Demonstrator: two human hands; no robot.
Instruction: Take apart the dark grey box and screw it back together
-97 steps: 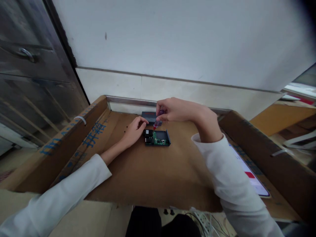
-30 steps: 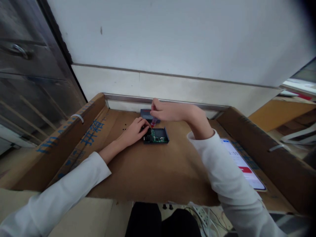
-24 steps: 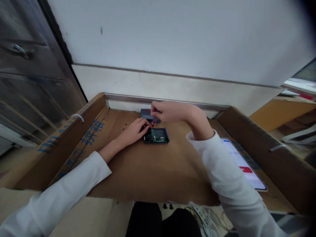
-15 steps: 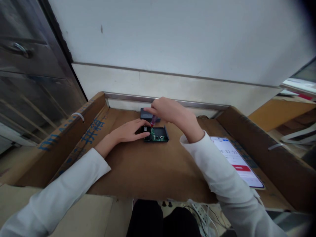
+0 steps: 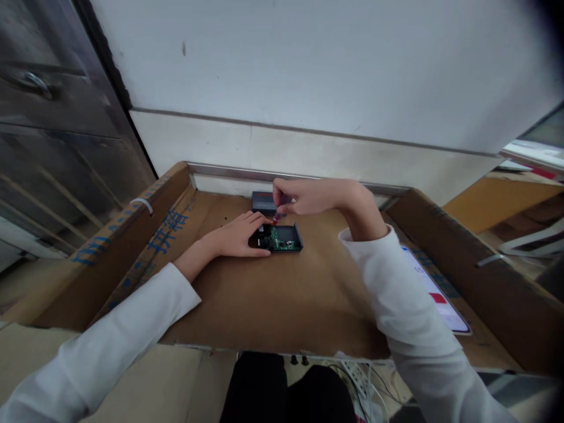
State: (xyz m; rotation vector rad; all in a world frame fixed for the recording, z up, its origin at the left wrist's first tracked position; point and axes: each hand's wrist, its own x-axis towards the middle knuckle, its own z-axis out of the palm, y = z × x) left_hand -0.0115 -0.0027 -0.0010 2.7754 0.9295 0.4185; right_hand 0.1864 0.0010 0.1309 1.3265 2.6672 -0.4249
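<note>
A shallow cardboard tray (image 5: 335,294) spans the work area, a smartphone (image 5: 452,314) lying along its right side, partly behind the right sleeve. The left hand (image 5: 240,236) has thumb and fingers spread a case's width apart, holding the left end of an open black case (image 5: 298,238), which lies flat near the tray's middle. The right hand (image 5: 308,197) has its fingertips closed on a screwdriver. Just behind the case sits a dark grey box (image 5: 261,202). A green circuit board (image 5: 284,244) fills part of the case; the purple-and-red screwdriver (image 5: 277,218) slants down to its far left corner, tip too small to make out.
</note>
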